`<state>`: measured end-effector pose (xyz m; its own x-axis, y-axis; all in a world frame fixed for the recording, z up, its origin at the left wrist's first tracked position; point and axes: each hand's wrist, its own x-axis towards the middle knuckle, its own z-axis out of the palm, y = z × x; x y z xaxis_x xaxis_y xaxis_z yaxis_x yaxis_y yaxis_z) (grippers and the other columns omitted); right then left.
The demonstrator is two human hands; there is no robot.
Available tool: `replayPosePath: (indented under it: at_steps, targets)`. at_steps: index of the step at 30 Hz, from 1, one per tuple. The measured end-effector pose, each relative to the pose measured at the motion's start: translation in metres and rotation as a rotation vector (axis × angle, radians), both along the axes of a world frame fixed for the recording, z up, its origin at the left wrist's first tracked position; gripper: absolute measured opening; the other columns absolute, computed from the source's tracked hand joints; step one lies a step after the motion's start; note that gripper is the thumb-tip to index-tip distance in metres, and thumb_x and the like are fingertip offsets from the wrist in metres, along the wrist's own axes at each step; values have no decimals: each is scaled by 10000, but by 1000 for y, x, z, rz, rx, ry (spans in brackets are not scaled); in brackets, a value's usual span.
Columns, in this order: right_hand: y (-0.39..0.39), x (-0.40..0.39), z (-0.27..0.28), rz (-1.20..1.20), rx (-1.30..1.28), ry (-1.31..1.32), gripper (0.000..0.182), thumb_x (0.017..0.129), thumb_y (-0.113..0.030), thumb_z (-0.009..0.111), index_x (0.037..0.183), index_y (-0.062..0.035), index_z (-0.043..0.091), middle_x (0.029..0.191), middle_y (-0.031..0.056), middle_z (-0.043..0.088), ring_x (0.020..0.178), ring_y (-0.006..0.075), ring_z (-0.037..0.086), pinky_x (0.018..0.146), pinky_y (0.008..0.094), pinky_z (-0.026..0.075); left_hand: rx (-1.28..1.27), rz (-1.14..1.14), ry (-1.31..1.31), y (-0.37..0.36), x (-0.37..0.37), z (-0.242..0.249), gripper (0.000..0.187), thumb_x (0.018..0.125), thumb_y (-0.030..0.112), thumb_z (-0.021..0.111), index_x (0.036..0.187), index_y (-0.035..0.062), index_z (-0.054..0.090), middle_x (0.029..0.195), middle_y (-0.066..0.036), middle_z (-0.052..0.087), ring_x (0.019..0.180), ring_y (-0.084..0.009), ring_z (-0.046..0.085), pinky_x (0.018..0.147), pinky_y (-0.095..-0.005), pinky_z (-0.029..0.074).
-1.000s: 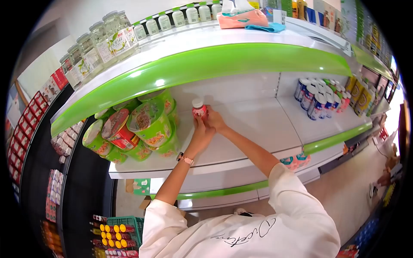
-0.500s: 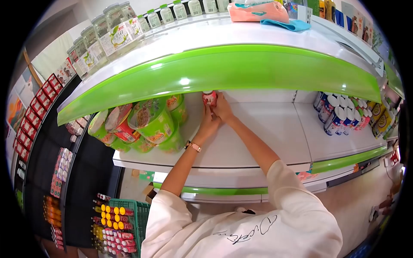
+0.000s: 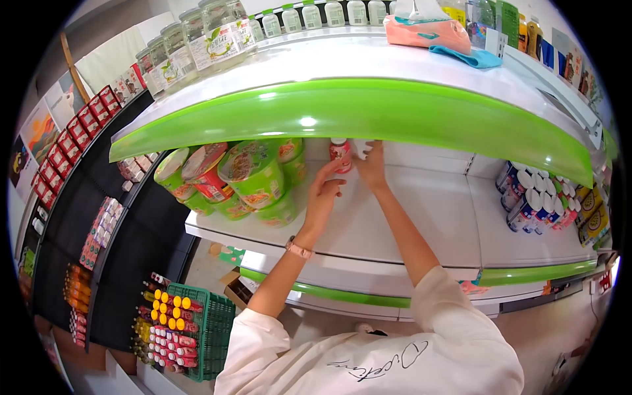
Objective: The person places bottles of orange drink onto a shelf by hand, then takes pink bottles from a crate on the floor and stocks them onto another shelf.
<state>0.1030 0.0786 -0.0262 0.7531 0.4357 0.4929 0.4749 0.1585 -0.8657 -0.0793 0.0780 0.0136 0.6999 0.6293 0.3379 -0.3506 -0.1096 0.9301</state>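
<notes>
A small red bottle with a white cap (image 3: 340, 155) stands upright towards the back of the white shelf (image 3: 395, 217), below the green shelf edge. My left hand (image 3: 324, 187) is just in front of it, fingers apart, its fingertips near or touching the bottle's lower left side. To the right of the bottle is my right hand (image 3: 372, 164), its fingers spread and raised, with nothing seen in it. Green instant noodle tubs (image 3: 253, 172) and a red one (image 3: 207, 172) are stacked left of my left hand.
Blue and white cans (image 3: 526, 204) stand in rows at the right. Overhead, the upper shelf (image 3: 329, 59) holds glass jars (image 3: 220, 39), white bottles and a pink tissue pack (image 3: 428, 33). A green crate (image 3: 214, 329) with bottles is at the lower left.
Both hands have let go of the red bottle and opened. My right hand has moved away to the bottle's right. The camera view has shifted, so the shelf appears further right and lower.
</notes>
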Motion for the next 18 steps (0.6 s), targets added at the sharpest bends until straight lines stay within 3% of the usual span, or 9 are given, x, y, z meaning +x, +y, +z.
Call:
replayPosePath:
  at_steps: [3, 6, 9, 10, 14, 15, 17, 18]
  targets:
    - [-58, -47, 50, 224, 197, 159, 446, 816, -89, 666, 1192, -29, 433, 1140, 154, 525, 986, 242, 549, 862, 340, 458, -119, -184, -230, -43, -35, 34, 721, 710, -30, 499, 1408, 88, 359, 1308, -75, 457, 830, -152, 509, 631, -246, 402]
    - [-112, -113, 79, 403, 298, 157, 318, 861, -70, 614, 1146, -38, 475, 1083, 107, 542, 972, 187, 541, 858, 313, 445, -137, -309, -354, -69, -80, 51, 752, 700, -102, 432, 1419, 93, 335, 1350, -91, 421, 876, -160, 543, 636, -238, 423]
    - [-137, -176, 78, 510, 350, 226, 263, 869, -72, 607, 1106, -37, 499, 1012, 79, 560, 952, 165, 541, 846, 300, 441, -103, -313, -435, -80, -144, 62, 855, 670, -118, 446, 1464, 116, 230, 1377, -107, 371, 892, -183, 540, 624, -251, 433]
    - [-141, -197, 75, 567, 381, 231, 258, 870, -75, 607, 1101, -34, 499, 990, 75, 567, 937, 161, 545, 841, 297, 438, -75, -283, -439, -81, -167, 65, 968, 649, -137, 458, 1503, 151, 103, 1396, -120, 338, 910, -193, 539, 618, -260, 447]
    - [-152, -284, 68, 885, 408, 318, 197, 863, -73, 611, 1031, -19, 522, 892, 58, 595, 863, 143, 557, 816, 286, 431, -35, -107, -547, -92, -252, 72, 1092, 665, -130, 499, 1509, 234, -91, 1448, -116, 268, 927, -206, 539, 631, -263, 461]
    - [-154, -306, 70, 989, 385, 350, 172, 858, -69, 614, 1001, -15, 534, 865, 54, 601, 842, 138, 558, 808, 283, 430, 20, -57, -558, -93, -272, 71, 1092, 669, -128, 502, 1508, 237, -94, 1454, -114, 261, 929, -206, 539, 632, -265, 462]
    - [-154, -347, 75, 1126, 204, 164, 94, 836, -58, 625, 900, -14, 571, 822, 53, 615, 799, 135, 556, 783, 280, 425, 127, 50, -574, -98, -314, 67, 1092, 677, -125, 508, 1507, 244, -98, 1467, -110, 248, 932, -206, 538, 634, -268, 464]
    - [-152, -368, 75, 1190, 190, 124, 53, 808, -39, 634, 837, -10, 600, 815, 58, 619, 794, 143, 554, 765, 275, 421, 86, 163, -576, -107, -332, 69, 1132, 665, -119, 555, 1507, 265, -97, 1488, -72, 284, 866, -175, 521, 591, -218, 460]
